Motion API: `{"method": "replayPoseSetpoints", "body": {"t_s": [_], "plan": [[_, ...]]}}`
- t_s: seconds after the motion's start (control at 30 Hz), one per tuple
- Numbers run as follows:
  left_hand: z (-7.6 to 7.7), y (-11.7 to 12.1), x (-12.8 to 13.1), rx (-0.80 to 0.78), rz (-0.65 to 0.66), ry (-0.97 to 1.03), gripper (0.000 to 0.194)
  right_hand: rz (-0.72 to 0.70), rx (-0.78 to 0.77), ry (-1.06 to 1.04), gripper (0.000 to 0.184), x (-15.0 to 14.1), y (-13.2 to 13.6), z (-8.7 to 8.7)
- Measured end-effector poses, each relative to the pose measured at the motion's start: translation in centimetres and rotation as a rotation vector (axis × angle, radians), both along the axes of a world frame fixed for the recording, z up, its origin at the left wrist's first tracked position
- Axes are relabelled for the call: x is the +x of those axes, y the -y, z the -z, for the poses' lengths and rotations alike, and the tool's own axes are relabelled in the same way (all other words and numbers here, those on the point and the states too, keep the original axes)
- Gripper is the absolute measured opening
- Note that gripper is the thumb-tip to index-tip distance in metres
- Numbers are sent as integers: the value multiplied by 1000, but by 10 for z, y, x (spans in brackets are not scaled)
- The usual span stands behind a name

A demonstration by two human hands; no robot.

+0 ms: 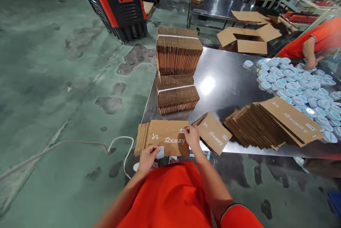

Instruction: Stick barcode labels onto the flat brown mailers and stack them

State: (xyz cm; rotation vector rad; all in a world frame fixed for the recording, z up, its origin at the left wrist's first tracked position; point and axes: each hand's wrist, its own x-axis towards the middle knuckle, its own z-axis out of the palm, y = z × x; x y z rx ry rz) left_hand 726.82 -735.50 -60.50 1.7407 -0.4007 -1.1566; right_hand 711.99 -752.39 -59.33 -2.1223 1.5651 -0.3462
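Observation:
A flat brown cardboard box [170, 147] printed "beauty" lies in front of me at the table edge, on a fanned stack of flat boxes [142, 137]. My left hand [148, 157] pinches a light-blue strip of label backing [160, 153] at the box's lower edge. The fingers of my right hand [193, 137] are pressed together at the right end of a small white barcode label [182, 130], on the box's upper right part. Just right of that hand lies a small pile of labelled boxes [213, 134].
Two strapped bundles of folded cardboard [178, 52] stand on the metal table [221, 79]. A larger pile of labelled boxes [290, 119] leans at right, beside many round white-and-blue tins [295, 82]. A co-worker's hand [310, 63] reaches among them. An open carton [252, 46] is behind.

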Motion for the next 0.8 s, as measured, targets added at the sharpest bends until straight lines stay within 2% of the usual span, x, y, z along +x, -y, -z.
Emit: {"method": "replayPoseSetpoints", "body": {"t_s": [0.1,0.17,0.33,0.47,0.63,0.8], "plan": [[5,0,1,0,18,-2,40,38,-38,-18,16,3,-5,-2],[6,0,0,-6,26,10,38,72,-48,26,21,4,-6,-1],[2,7,-3,-52,8,93,32,172,8,374,30,-3,5,11],[2,18,-1,-84,-31,166,30,150,44,588,33,-10,25,28],[-5,14,2,-106,-44,187,30,185,65,661,33,-18,27,36],[-15,12,11,-135,-153,346,28,253,186,657,43,-21,21,41]]}}
